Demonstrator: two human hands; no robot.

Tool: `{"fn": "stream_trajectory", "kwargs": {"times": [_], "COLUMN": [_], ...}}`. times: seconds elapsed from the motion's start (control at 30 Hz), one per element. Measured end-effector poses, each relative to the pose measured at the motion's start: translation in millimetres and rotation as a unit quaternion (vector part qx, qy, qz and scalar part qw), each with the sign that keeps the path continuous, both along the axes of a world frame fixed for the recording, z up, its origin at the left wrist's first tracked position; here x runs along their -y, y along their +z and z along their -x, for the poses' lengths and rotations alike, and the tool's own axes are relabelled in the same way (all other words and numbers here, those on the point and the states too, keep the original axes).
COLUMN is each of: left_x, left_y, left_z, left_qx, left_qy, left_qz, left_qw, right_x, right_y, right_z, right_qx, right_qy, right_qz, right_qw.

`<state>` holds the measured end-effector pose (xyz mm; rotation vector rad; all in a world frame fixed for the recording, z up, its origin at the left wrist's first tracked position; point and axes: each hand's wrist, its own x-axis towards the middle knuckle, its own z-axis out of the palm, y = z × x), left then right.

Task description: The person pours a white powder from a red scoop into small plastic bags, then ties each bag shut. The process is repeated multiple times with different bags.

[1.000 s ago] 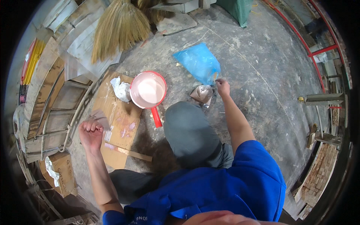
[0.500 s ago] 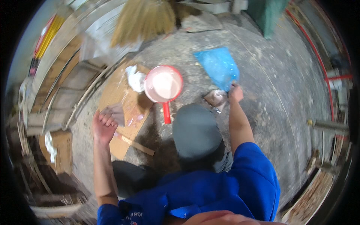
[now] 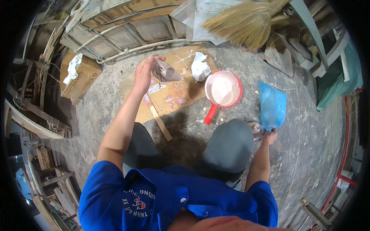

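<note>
My left hand (image 3: 143, 75) is raised over the cardboard sheet (image 3: 185, 101), its fingers curled round the edge of a thin grey-brown wedge-shaped sheet (image 3: 168, 72). My right hand (image 3: 271, 136), beyond my right knee, pinches the gathered end of a blue plastic bag (image 3: 273, 107). Against that hand lies a clear plastic bag with brownish contents (image 3: 256, 130), partly hidden by my knee. In front of me stands a red-rimmed pan (image 3: 223, 89) containing a pale pinkish mass, its red handle turned toward me. Pinkish smears mark the cardboard.
A crumpled white cloth or bag (image 3: 200, 68) sits left of the pan. One wooden stick (image 3: 160, 121) lies across the cardboard's near edge. A straw broom (image 3: 246, 23) is at the back, a cardboard box (image 3: 83, 79) at far left, and a red rail (image 3: 341, 154) along the right.
My view has turned left, so the pan, cardboard and blue bag appear farther right. My right hand stays on the blue bag's end; my left hand remains by the grey-brown sheet.
</note>
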<state>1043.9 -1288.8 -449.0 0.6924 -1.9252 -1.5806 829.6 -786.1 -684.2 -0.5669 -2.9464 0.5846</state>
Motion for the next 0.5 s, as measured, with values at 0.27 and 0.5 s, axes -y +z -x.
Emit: {"fn": "stream_trajectory", "kwargs": {"times": [0.27,0.5], "left_x": [19,21], "left_y": [5,12], "left_z": [10,11], "left_qx": [-0.276,-0.273], "left_qy": [0.150,0.169], "left_qz": [-0.202,-0.165], "left_qw": [0.928,0.933], "right_x": [8,-2], "right_y": [-2,-6], "right_z": [0,17], "right_qx": [-0.025,-0.074], "right_qy": [0.012,-0.161], "right_qz": [0.092,0.478], "right_qw": [0.995,0.860]}}
